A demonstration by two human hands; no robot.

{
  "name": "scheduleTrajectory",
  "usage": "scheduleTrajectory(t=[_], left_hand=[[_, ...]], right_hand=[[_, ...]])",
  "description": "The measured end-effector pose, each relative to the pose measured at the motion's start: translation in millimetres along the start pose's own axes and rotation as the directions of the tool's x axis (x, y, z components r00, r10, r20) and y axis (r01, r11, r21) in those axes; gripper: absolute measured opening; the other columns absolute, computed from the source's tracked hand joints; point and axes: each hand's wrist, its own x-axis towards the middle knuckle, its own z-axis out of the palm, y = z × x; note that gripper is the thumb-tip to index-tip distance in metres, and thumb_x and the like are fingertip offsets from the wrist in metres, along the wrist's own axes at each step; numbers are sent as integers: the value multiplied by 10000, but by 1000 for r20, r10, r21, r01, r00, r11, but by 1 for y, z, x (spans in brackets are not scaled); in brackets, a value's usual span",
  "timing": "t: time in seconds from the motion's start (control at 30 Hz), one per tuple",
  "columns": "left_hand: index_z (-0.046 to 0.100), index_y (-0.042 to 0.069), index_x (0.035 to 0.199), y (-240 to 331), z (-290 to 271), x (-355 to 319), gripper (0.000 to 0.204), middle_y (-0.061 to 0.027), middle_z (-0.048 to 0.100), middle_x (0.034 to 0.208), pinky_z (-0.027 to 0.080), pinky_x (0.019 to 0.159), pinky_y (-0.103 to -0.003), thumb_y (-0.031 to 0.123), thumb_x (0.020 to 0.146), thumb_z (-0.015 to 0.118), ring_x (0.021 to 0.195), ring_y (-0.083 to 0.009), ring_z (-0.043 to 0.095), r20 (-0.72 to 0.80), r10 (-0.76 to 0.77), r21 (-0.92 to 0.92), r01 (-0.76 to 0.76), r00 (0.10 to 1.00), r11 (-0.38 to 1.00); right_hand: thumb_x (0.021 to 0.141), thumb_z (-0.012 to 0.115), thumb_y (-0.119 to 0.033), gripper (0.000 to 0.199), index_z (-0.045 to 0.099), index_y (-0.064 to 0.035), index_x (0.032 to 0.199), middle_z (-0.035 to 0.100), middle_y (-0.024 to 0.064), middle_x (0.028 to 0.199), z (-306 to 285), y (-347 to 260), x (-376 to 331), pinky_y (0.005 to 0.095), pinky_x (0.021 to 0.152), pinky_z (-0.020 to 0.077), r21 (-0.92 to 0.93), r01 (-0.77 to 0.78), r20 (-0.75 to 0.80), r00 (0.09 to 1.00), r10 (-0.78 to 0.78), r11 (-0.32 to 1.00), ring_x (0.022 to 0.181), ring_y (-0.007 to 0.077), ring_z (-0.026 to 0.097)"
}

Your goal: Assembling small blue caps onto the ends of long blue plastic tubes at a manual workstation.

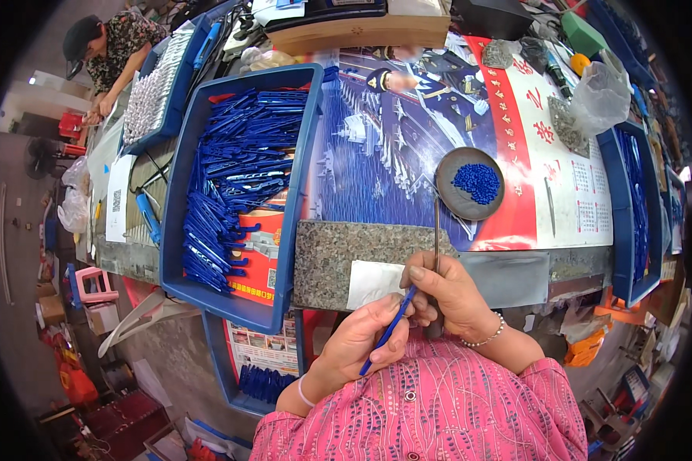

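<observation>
The left hand (361, 338) is pinching a slim blue plastic pen barrel (388, 330) close above the lap, while the right hand (446, 292) is gripping a thin metal rod (437, 230) upright, near a round dish (469, 184) of blue pellets.

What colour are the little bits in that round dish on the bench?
Bright blue. The small pellets sit in a dark grey round dish, seen clearly in the head view.
</observation>
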Motion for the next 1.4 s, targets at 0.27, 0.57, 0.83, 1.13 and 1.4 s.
scheduleTrajectory(t=[0.27, 0.57, 0.83, 1.13, 1.4], left_hand=[[445, 30, 978, -9, 7, -6, 137, -78, 577, 697, 370, 468, -185, 163, 953, 422, 478, -74, 460, -62, 223, 411, -179, 973, 894], [425, 19, 1005, -15, 5, -9, 116, -100, 602, 736, 402, 471, -190, 102, 925, 442, 485, -88, 495, -46, 310, 563, -231, 950, 794], [419, 18, 996, -11, 5, -7, 105, -110, 611, 749, 407, 475, -193, 89, 925, 447, 494, -91, 509, -45, 312, 574, -231, 949, 785], [433, 17, 1039, -3, -5, 0, 132, -124, 618, 756, 433, 500, -210, 88, 929, 448, 517, -114, 537, -84, 431, 564, -313, 899, 764], [419, 7, 1041, 4, -3, 15, 144, -126, 609, 768, 455, 502, -221, 78, 920, 451, 529, -114, 555, -144, 407, 577, -257, 902, 775]], right_hand=[[895, 568, -200, 161, 520, -49, 866, 511, 6, 607, -1, 6, -1, 200, 417, 354, 37, -2, 33, 999, 1, 999, 445, 57, 427], [881, 583, -177, 144, 521, -47, 868, 518, 11, 620, -2, 10, 1, 195, 417, 359, 23, -30, 9, 1000, 30, 999, 446, 58, 432], [877, 591, -190, 156, 528, -49, 862, 515, 12, 613, -2, 8, 7, 201, 412, 369, 24, -44, 8, 999, 44, 999, 443, 59, 439], [855, 533, -80, 206, 432, -49, 1032, 549, 97, 821, -2, -22, -9, 218, 401, 368, 56, 154, -131, 981, -146, 986, 431, 90, 421], [804, 612, -212, 471, 359, -51, 1167, 542, 118, 1042, 67, -77, -77, 353, 582, 466, -232, 226, 662, 749, -17, 946, 810, 261, 576]])
